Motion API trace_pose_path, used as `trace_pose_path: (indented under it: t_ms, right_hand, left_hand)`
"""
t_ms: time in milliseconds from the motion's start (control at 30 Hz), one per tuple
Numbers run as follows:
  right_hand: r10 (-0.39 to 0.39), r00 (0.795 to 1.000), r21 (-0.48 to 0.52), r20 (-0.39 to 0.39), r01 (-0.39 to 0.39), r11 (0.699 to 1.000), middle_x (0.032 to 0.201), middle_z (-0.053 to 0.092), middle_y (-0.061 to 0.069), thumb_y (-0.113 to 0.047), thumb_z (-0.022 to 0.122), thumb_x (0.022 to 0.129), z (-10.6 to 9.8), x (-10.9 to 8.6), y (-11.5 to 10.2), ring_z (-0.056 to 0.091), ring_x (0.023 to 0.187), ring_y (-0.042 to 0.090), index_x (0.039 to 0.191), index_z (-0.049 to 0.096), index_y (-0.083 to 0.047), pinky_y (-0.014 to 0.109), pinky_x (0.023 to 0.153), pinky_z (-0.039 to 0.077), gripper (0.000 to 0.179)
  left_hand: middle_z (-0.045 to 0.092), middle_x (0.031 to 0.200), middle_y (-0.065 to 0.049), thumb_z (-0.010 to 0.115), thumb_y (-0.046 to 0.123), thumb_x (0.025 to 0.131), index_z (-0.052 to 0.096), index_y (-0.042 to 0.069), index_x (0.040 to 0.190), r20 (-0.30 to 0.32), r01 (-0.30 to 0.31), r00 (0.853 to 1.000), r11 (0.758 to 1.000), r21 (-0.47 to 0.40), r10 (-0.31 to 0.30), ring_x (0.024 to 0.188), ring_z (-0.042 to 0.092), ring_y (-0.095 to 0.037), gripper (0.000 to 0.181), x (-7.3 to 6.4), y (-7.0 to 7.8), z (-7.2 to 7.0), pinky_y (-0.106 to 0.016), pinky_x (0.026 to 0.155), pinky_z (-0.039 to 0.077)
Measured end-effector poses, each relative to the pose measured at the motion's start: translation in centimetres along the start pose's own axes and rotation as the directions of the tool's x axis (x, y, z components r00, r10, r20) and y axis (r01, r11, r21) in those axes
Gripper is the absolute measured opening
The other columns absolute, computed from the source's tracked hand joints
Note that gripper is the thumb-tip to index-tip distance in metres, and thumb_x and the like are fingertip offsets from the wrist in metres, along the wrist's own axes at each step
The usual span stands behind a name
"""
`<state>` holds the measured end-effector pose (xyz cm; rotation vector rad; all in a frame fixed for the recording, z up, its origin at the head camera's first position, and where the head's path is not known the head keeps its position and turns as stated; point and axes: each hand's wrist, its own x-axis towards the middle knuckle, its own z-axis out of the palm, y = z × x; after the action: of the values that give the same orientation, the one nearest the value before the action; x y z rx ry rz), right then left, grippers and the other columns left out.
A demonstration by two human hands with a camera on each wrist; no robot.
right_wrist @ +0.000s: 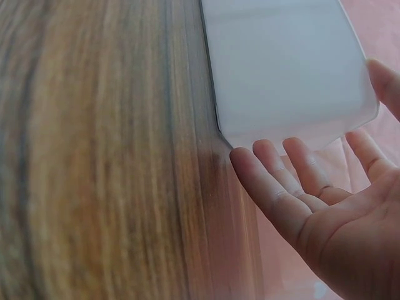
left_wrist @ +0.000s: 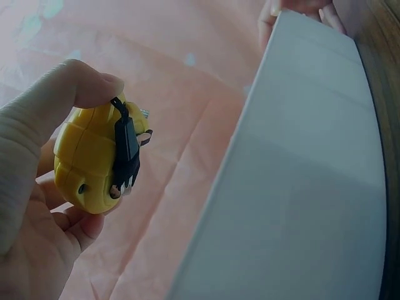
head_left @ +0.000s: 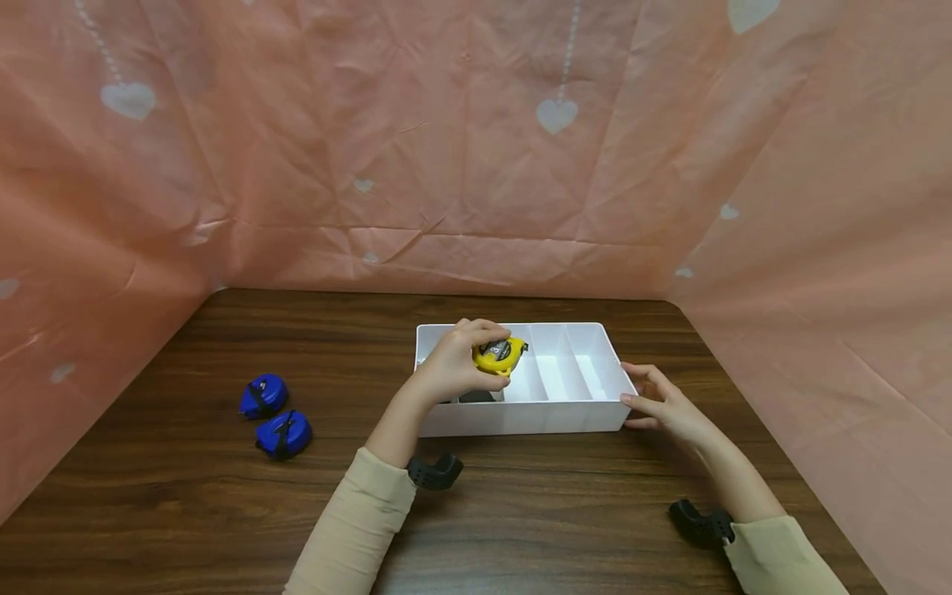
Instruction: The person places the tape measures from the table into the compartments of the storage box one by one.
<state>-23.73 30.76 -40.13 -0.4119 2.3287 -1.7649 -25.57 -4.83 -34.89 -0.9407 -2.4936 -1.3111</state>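
Observation:
A yellow tape measure (head_left: pixel 498 355) with a black clip is gripped between the thumb and fingers of my left hand (head_left: pixel 464 359), above the left part of a white divided box (head_left: pixel 521 419). In the left wrist view, the clip side of the tape measure (left_wrist: pixel 94 159) faces the camera, and the box's outer wall stands to its right. My right hand (head_left: pixel 669 409) touches the right end of the box, its fingers extended against the end wall and its thumb at the near corner. Something dark (head_left: pixel 476 397) lies in a left compartment, partly hidden by my left hand.
Two blue tape measures (head_left: pixel 264 395) with black straps lie on the brown wooden table (head_left: pixel 186 496), left of the box. The box's right compartments show bare white floors. A pink curtain (head_left: pixel 461 165) with white hearts hangs around the table's back and sides.

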Motion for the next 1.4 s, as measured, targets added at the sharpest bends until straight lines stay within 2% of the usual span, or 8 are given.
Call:
trace_pose_path:
  t_ms: [67,167,300,400,467,767,1033,1400]
  right_hand:
    - [0.002,1.000,0.002,-0.001,-0.002,1.000,0.125,0.036,0.033,-0.011,0.056,0.097,0.0,0.0,0.0,0.059,0.096,0.017,0.144,0.023,0.003,0.046,0.078,0.053,0.059]
    - [0.004,1.000,0.004,-0.002,-0.004,1.000,0.126,0.036,0.033,-0.011,0.056,0.097,0.0,0.0,0.0,0.059,0.096,0.017,0.144,0.023,0.004,0.045,0.078,0.053,0.060]
    - [-0.001,1.000,-0.001,0.000,0.001,1.000,0.126,0.038,0.033,-0.011,0.056,0.097,0.0,0.0,0.0,0.059,0.096,0.014,0.144,0.022,0.005,0.045,0.078,0.053,0.060]
    - [-0.004,1.000,-0.003,0.002,0.004,1.000,0.126,0.038,0.033,-0.011,0.056,0.097,0.0,0.0,-0.1,0.059,0.096,0.013,0.144,0.022,0.005,0.045,0.078,0.053,0.060]
    - [-0.002,1.000,-0.001,0.002,0.002,1.000,0.126,0.038,0.033,-0.011,0.056,0.097,0.0,0.0,-0.1,0.060,0.096,0.013,0.144,0.022,0.005,0.045,0.078,0.053,0.060]
    - [-0.006,1.000,0.005,0.003,0.005,1.000,0.127,0.037,0.034,-0.011,0.056,0.097,0.1,0.0,0.0,0.059,0.096,0.014,0.143,0.023,0.004,0.045,0.078,0.053,0.059]
    - [-0.017,1.000,0.006,0.004,0.017,1.000,0.125,0.039,0.033,-0.010,0.056,0.097,0.3,0.2,0.1,0.060,0.095,0.013,0.143,0.024,0.005,0.046,0.077,0.053,0.058]
    - [-0.019,1.000,-0.003,0.006,0.019,1.000,0.130,0.035,0.036,-0.010,0.056,0.097,0.2,0.1,0.1,0.059,0.097,0.012,0.143,0.023,0.005,0.045,0.077,0.053,0.059]
  left_hand:
    - [0.058,0.124,0.001,0.086,0.015,0.067,0.064,0.008,0.126,0.006,0.003,1.000,1.000,-0.002,-0.003,0.101,0.047,-0.017,0.063,0.1,0.0,0.3,-0.029,0.077,0.046]
    - [0.058,0.124,0.000,0.085,0.016,0.068,0.063,0.006,0.126,0.017,0.002,1.000,1.000,0.003,-0.002,0.108,0.049,-0.018,0.063,0.3,-0.1,0.7,-0.034,0.097,0.038]
    - [0.058,0.123,-0.001,0.085,0.017,0.068,0.062,0.004,0.127,0.028,0.002,1.000,1.000,0.017,-0.002,0.115,0.047,-0.020,0.064,0.5,-0.2,1.3,-0.036,0.102,0.033]
    - [0.058,0.122,-0.001,0.085,0.017,0.068,0.062,0.003,0.127,0.031,0.009,0.999,1.000,0.022,-0.010,0.112,0.046,-0.020,0.064,0.5,-0.4,1.6,-0.033,0.087,0.042]
    - [0.058,0.120,-0.001,0.085,0.017,0.068,0.062,0.002,0.126,0.035,0.008,0.999,1.000,0.023,-0.009,0.111,0.046,-0.019,0.064,0.6,-0.5,1.8,-0.031,0.084,0.044]
    - [0.058,0.118,-0.002,0.086,0.020,0.067,0.063,0.002,0.125,0.046,0.002,0.999,0.996,0.089,-0.006,0.110,0.046,-0.018,0.065,0.6,-1.1,2.6,-0.029,0.083,0.043]
    - [0.058,0.118,-0.002,0.086,0.023,0.068,0.063,0.004,0.126,0.075,0.034,0.996,0.993,0.116,-0.043,0.106,0.045,-0.018,0.065,0.5,-0.8,3.1,-0.027,0.079,0.044]
    - [0.059,0.116,-0.003,0.085,0.030,0.068,0.064,0.005,0.125,0.060,0.026,0.997,0.979,0.204,-0.039,0.102,0.045,-0.018,0.065,0.6,-0.6,3.5,-0.029,0.078,0.041]
